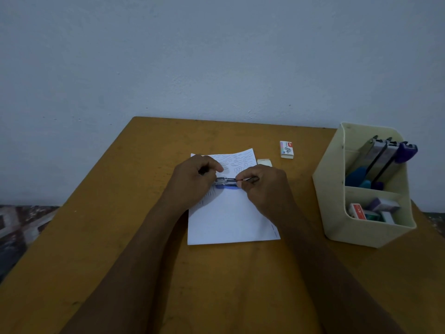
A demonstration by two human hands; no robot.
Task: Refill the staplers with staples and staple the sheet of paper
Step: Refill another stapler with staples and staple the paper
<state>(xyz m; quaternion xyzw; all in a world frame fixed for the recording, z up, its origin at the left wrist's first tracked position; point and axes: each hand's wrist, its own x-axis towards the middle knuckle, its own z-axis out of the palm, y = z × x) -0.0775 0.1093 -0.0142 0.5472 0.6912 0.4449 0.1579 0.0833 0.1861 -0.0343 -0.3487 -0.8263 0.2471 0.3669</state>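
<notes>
Slippage worried me: my left hand [192, 182] and right hand [262, 186] both pinched the small blue stapler [226, 183] over the sheet of paper [228, 220] on the desk [144, 237]; a loose grip could let it twist and crease that sheet.

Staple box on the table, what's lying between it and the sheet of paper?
A small pale slip, just beside the paper edge; the head view shows it.

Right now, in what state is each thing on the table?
White sheet of paper: flat, far edge curled.
Small blue stapler: held at both ends, over the sheet.
Left hand: grips the stapler.
Right hand: grips the stapler.
Small white staple box: lying apart.
Cream plastic organiser: upright, spare staplers standing inside.
</notes>
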